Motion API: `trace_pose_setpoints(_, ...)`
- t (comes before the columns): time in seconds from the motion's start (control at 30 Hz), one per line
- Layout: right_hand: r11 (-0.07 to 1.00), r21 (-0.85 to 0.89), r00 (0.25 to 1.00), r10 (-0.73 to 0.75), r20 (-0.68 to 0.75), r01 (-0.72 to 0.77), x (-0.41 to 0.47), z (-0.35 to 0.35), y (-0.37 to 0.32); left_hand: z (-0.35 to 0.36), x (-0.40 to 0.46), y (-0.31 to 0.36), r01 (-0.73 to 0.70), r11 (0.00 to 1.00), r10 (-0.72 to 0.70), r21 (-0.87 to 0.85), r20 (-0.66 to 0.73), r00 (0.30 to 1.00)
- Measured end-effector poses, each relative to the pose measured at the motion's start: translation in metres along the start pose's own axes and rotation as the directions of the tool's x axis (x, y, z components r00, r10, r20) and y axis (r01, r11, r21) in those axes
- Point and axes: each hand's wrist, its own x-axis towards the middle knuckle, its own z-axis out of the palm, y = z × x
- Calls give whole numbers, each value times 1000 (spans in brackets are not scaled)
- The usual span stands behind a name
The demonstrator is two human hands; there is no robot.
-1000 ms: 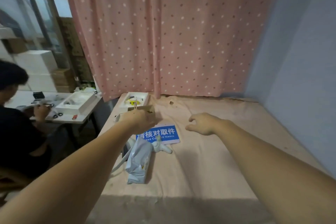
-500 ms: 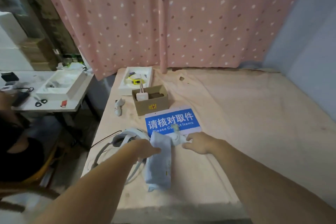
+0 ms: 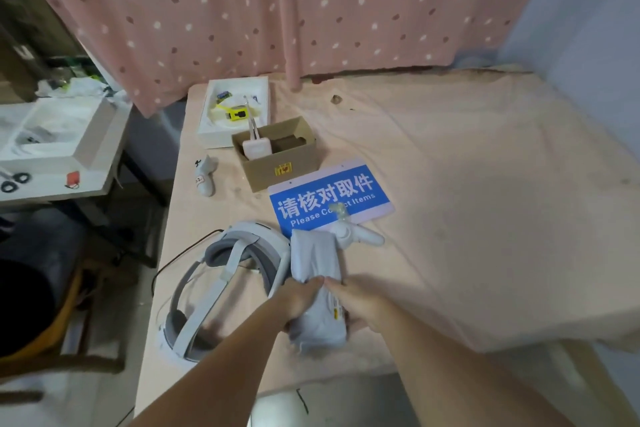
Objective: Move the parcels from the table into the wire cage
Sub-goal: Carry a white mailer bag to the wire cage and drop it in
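Both hands meet on one grey plastic parcel (image 3: 317,288) near the table's front edge. Gripping from the parcel's nine o'clock side, the left hand (image 3: 297,300) has its fingers curled over the wrapper; the right hand (image 3: 356,303) grasps it from the three o'clock side, fingers wrapped onto the bag near a small yellow-marked label. The parcel lies lengthwise, its far end pointing toward twelve o'clock.

At the parcel's nine o'clock, touching it, sits a white headset (image 3: 225,284) with a grey strap, a dark cable running off its left side. At one o'clock, just beside the parcel's far end, lies a white handheld controller (image 3: 349,236), partly on a blue sign (image 3: 329,199) printed with white characters. Beyond the sign, toward eleven o'clock, stands an open cardboard box (image 3: 277,152) holding a white charger, and past that a white tray (image 3: 235,114) with a yellow item inside. A second white controller (image 3: 205,175) rests near the table's left edge. A peach cloth covers the table (image 3: 467,201), and a pink dotted curtain (image 3: 277,3) hangs at twelve o'clock. A neighbouring white table (image 3: 59,156) stands off at nine o'clock.
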Motion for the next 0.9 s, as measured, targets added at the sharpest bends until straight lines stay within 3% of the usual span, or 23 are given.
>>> trace_pose_setpoints(0.1,999,36,999,-40,-24,40,-6,-3,0,2,5,1,-41,999,42,25,-42,998)
trace_pose_setpoints(0.23,968,174,980,-164,-115,182,-48,-36,-13,-4,-69,55,-180,982,186,66,-107,977)
trace_pose_setpoints(0.37,869,370,939,-261,-224,330,-112,-90,-34,4,-144,126,-325,945,328,44,-119,937)
trace_pose_setpoints(0.47,833,366,899,-313,-308,415,-167,-143,-37,28,-193,180,-418,908,414,-19,-105,904)
trace_pose_setpoints(0.63,790,310,803,-348,-484,529,-271,-243,-5,104,-269,261,-437,867,465,-239,76,882)
trace_pose_setpoints(0.9,711,338,640,-202,-742,617,-421,-380,130,279,-394,347,-615,772,621,-160,396,676)
